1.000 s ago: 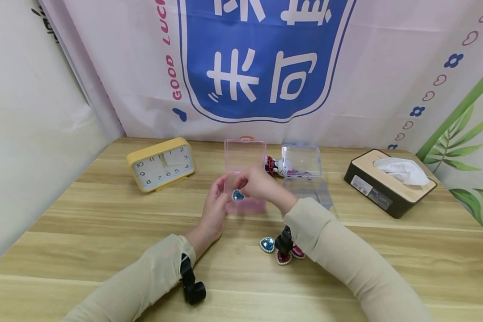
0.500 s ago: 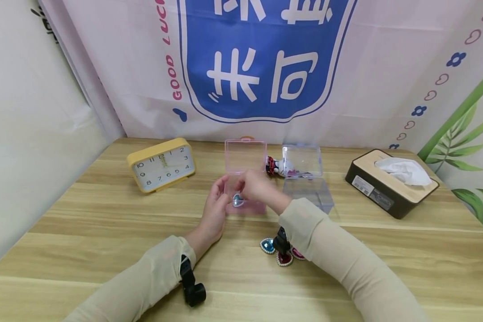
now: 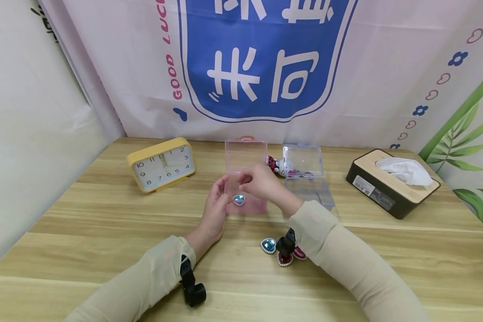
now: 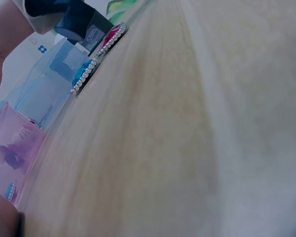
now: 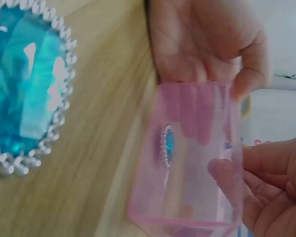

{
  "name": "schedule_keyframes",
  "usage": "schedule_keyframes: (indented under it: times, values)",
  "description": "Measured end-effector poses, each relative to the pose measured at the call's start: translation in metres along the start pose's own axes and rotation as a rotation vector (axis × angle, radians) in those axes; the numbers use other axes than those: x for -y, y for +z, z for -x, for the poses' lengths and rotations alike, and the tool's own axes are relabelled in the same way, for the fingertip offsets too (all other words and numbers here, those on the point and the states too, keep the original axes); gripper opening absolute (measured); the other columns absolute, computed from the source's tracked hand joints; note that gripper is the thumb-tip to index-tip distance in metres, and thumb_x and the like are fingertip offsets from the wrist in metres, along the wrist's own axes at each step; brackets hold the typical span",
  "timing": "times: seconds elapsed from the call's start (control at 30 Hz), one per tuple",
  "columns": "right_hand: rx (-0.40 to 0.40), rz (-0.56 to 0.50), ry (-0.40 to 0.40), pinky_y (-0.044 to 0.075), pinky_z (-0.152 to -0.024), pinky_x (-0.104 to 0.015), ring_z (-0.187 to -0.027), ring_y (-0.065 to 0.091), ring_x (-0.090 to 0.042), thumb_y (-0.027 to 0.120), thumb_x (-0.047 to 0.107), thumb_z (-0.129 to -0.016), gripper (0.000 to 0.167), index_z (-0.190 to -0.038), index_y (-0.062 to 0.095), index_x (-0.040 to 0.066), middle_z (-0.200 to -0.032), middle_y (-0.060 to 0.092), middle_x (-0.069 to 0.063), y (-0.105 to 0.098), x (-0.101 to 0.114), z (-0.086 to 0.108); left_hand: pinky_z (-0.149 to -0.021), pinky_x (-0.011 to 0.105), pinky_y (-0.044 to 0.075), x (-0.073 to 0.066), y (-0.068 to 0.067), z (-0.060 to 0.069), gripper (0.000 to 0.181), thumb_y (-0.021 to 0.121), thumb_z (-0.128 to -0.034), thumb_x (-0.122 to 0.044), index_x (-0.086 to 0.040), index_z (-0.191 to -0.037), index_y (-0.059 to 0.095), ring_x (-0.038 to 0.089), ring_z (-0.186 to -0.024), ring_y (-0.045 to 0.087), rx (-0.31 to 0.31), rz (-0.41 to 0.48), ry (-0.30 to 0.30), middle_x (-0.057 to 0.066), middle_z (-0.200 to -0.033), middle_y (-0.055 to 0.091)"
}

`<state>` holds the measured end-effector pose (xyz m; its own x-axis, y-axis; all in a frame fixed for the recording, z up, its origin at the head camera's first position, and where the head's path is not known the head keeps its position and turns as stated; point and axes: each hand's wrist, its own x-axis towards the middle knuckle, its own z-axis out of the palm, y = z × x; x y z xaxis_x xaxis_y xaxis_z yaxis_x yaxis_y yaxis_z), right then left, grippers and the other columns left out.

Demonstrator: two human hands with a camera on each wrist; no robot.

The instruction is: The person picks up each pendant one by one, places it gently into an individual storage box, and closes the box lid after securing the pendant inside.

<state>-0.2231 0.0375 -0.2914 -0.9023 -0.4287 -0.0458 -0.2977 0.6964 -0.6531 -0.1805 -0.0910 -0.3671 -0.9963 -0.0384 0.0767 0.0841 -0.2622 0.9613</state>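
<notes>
A pink see-through box (image 3: 249,207) stands with its lid (image 3: 246,155) raised. Inside it, toward the left, lies a blue heart-shaped gem (image 3: 239,199) edged with pearly beads; the same gem (image 5: 167,145) shows through the pink wall in the right wrist view. My left hand (image 3: 214,209) holds the box's left side, its fingers seen through the wall and its thumb by the rim. Over the box hovers my right hand (image 3: 261,183), fingers loosely bent with nothing between them. Below my right forearm, another blue gem (image 3: 268,245) and red gems (image 3: 284,258) lie on the table, partly covered.
Right of the pink box is a clear box (image 3: 310,192) with its lid up, a small doll (image 3: 279,166) behind. A yellow clock (image 3: 161,164) stands at the left, a tissue box (image 3: 392,183) at the right. A printed cloth (image 3: 366,89) hangs behind the table.
My right hand has lowered the blue gem into the pink box, let go of it and drawn slightly up and away. The left hand has stayed at the box.
</notes>
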Motion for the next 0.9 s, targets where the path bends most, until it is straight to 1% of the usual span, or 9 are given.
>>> schedule_keyframes:
  times: [0.1, 0.23, 0.33, 0.47, 0.57, 0.67, 0.8, 0.9]
  values:
    - [-0.019, -0.026, -0.008, 0.053, -0.078, -0.025, -0.09, 0.063, -0.017, 0.065, 0.008, -0.085, 0.021, -0.104, 0.068, 0.002, -0.097, 0.069, -0.007, -0.005, 0.001, 0.006, -0.117, 0.038, 0.012, 0.0, 0.0, 0.001, 0.062, 0.035, -0.0782, 0.009, 0.0, -0.139, 0.029, 0.021, -0.142, 0.01, -0.001, 0.002, 0.007, 0.011, -0.152, 0.02]
    - [-0.046, -0.074, -0.032, 0.054, -0.076, -0.025, -0.089, 0.064, -0.017, 0.065, 0.012, -0.086, 0.022, -0.106, 0.068, 0.004, -0.097, 0.069, -0.007, -0.012, 0.0, 0.016, -0.115, 0.041, 0.018, 0.0, 0.0, 0.001, 0.063, 0.036, -0.0776, 0.009, -0.001, -0.139, 0.028, 0.024, -0.141, 0.016, 0.007, 0.004, 0.021, 0.012, -0.15, 0.023]
    - [-0.059, -0.107, -0.059, 0.055, -0.074, -0.026, -0.086, 0.064, -0.017, 0.065, 0.013, -0.086, 0.021, -0.105, 0.068, 0.004, -0.096, 0.069, -0.008, -0.015, -0.001, 0.024, -0.114, 0.043, 0.021, 0.001, -0.001, 0.001, 0.063, 0.036, -0.0773, 0.008, -0.001, -0.139, 0.028, 0.026, -0.14, 0.017, 0.015, 0.006, 0.029, 0.013, -0.15, 0.023]
    - [-0.06, -0.148, -0.085, 0.055, -0.072, -0.025, -0.083, 0.063, -0.016, 0.064, 0.013, -0.085, 0.02, -0.103, 0.068, 0.003, -0.093, 0.068, -0.008, -0.019, -0.004, 0.036, -0.115, 0.039, 0.018, 0.001, -0.001, 0.001, 0.063, 0.037, -0.0778, 0.008, -0.002, -0.14, 0.028, 0.022, -0.141, 0.014, 0.011, -0.007, 0.02, 0.01, -0.151, 0.022]
    - [-0.037, -0.176, -0.107, 0.055, -0.073, -0.026, -0.084, 0.062, -0.016, 0.064, 0.012, -0.086, 0.019, -0.103, 0.067, 0.004, -0.094, 0.068, -0.007, -0.022, -0.006, 0.046, -0.116, 0.037, 0.017, 0.001, -0.001, 0.001, 0.063, 0.037, -0.0781, 0.007, -0.004, -0.14, 0.029, 0.02, -0.141, 0.014, 0.004, -0.016, 0.011, 0.008, -0.152, 0.022]
    - [0.001, -0.181, -0.126, 0.054, -0.074, -0.026, -0.085, 0.061, -0.015, 0.065, 0.011, -0.086, 0.02, -0.105, 0.067, 0.005, -0.095, 0.068, -0.006, -0.024, -0.008, 0.055, -0.117, 0.038, 0.014, 0.001, -0.001, 0.001, 0.063, 0.037, -0.0782, 0.007, -0.003, -0.14, 0.028, 0.021, -0.142, 0.012, 0.005, -0.021, 0.012, 0.009, -0.152, 0.02]
    - [0.057, -0.157, -0.139, 0.054, -0.073, -0.024, -0.084, 0.062, -0.013, 0.065, 0.01, -0.085, 0.021, -0.106, 0.067, 0.006, -0.095, 0.068, -0.005, -0.024, -0.012, 0.064, -0.117, 0.039, 0.01, 0.0, -0.001, 0.002, 0.064, 0.037, -0.0783, 0.008, -0.001, -0.14, 0.027, 0.023, -0.143, 0.008, 0.012, -0.031, 0.018, 0.01, -0.154, 0.016]
    - [0.093, -0.145, -0.157, 0.054, -0.074, -0.024, -0.085, 0.063, -0.013, 0.064, 0.01, -0.086, 0.022, -0.106, 0.067, 0.004, -0.097, 0.069, -0.008, -0.023, -0.016, 0.069, -0.117, 0.04, 0.009, 0.0, -0.001, 0.002, 0.063, 0.037, -0.0785, 0.008, 0.0, -0.14, 0.027, 0.024, -0.143, 0.008, 0.013, -0.033, 0.023, 0.011, -0.154, 0.016]
